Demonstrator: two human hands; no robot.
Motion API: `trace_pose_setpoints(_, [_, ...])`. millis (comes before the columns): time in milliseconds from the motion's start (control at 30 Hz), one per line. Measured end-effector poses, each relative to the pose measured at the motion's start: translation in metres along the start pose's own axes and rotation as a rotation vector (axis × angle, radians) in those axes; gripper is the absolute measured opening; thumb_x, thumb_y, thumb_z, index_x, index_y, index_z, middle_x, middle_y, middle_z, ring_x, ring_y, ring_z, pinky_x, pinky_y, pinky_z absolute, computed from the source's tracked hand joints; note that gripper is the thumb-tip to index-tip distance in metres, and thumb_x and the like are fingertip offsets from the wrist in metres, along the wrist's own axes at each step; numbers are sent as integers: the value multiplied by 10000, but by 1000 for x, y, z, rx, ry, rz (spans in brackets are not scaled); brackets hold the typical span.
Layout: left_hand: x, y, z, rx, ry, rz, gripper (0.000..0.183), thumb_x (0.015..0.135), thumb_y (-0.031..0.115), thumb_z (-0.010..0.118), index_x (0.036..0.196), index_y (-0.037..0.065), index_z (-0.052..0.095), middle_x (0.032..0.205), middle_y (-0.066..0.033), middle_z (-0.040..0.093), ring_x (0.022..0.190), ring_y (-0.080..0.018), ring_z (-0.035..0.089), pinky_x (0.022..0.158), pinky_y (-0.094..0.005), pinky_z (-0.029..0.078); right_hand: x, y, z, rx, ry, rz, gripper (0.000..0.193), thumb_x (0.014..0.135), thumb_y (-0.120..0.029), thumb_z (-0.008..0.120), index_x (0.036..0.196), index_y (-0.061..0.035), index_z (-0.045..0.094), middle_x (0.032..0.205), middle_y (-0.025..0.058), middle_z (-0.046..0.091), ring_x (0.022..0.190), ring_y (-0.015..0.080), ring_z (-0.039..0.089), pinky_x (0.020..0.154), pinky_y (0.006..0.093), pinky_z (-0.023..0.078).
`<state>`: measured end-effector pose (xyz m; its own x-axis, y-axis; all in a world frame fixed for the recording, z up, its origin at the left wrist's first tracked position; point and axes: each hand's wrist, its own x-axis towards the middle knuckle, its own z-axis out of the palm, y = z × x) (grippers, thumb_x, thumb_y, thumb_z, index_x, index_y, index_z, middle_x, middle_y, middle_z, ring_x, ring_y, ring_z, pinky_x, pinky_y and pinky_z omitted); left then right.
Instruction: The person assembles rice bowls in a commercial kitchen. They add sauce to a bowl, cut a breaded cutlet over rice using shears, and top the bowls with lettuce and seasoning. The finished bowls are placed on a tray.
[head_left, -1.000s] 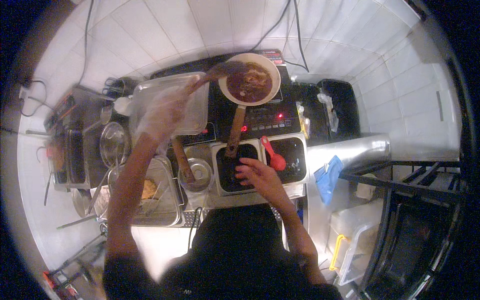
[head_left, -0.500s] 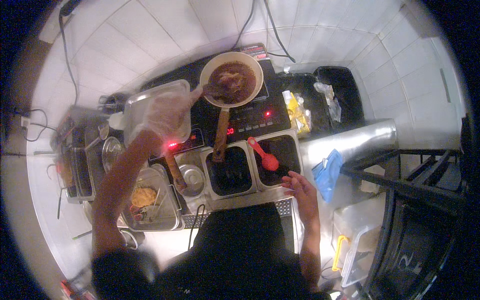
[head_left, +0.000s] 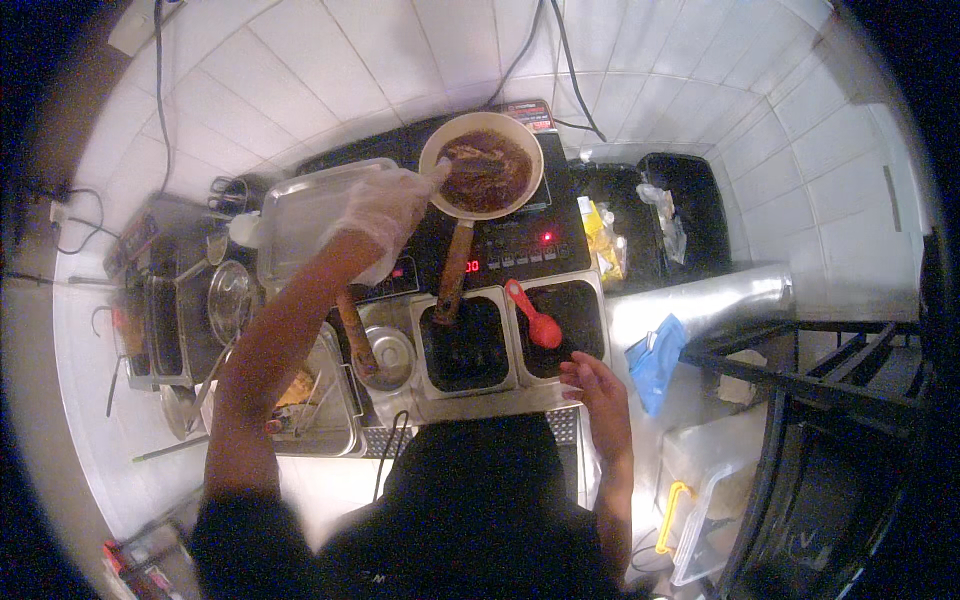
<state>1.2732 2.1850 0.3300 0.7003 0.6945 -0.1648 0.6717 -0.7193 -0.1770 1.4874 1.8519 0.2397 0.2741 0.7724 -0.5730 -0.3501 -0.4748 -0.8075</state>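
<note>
My left hand (head_left: 385,210), in a clear plastic glove, reaches to the left rim of a light-coloured frying pan (head_left: 490,121) with a wooden handle. Its fingers close together there, and a dark, narrow shape runs from them into the brown sauce (head_left: 500,190); what they grip is too blurred to name. My bare right hand (head_left: 598,385) hovers at the front right corner of a black-bottomed metal container (head_left: 560,368), fingers loosely bent and apart, with nothing seen in them. A red measuring spoon (head_left: 545,330) lies on that container.
The pan sits on a black induction cooker (head_left: 515,250) with lit red digits. A rectangular tray (head_left: 290,235) is behind my left forearm, and a food tray (head_left: 335,425) in front. To the right are yellow packaging (head_left: 603,245), a blue cloth (head_left: 653,362) and a black rack (head_left: 790,370).
My left hand has moved right, from above the rectangular tray to the pan's rim. The right hand has stayed about where it was. The whole view has shifted slightly.
</note>
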Motion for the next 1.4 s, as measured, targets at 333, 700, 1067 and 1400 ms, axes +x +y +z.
trace_pose_setpoints(333, [-22, 2, 2, 12, 76, 11, 414, 985, 125, 528, 1392, 195, 560, 907, -134, 717, 866, -332, 713, 694, -470, 568, -3, 7, -7, 60, 49, 12, 518, 1034, -395, 598, 1351, 15, 584, 1197, 133, 691, 1050, 195, 665, 855, 314, 534])
trace_pose_setpoints(700, [-30, 2, 9, -3, 93, -160, 421, 988, 135, 503, 1407, 155, 538, 908, -133, 718, 908, -318, 716, 719, -455, 572, 1, 2, -2, -7, 42, -35, 480, 1042, -374, 582, 1336, 5, 607, 1207, 131, 691, 1028, 191, 665, 841, 309, 525])
trace_pose_setpoints(1067, [-3, -6, 31, -84, 150, -45, 413, 998, 153, 504, 1410, 130, 531, 922, -141, 732, 914, -339, 722, 745, -499, 565, -4, -1, 2, -38, 54, 6, 470, 1049, -383, 554, 1328, -11, 617, 1189, 118, 702, 1038, 184, 660, 837, 304, 510])
trace_pose_setpoints(1400, [-21, 25, -3, -97, -42, -132, 356, 1031, 208, 487, 1379, 160, 543, 921, -135, 732, 883, -343, 737, 686, -493, 568, -4, 2, -3, -32, 81, -5, 506, 1025, -416, 583, 1322, -8, 624, 1200, 119, 699, 1033, 191, 661, 830, 316, 505])
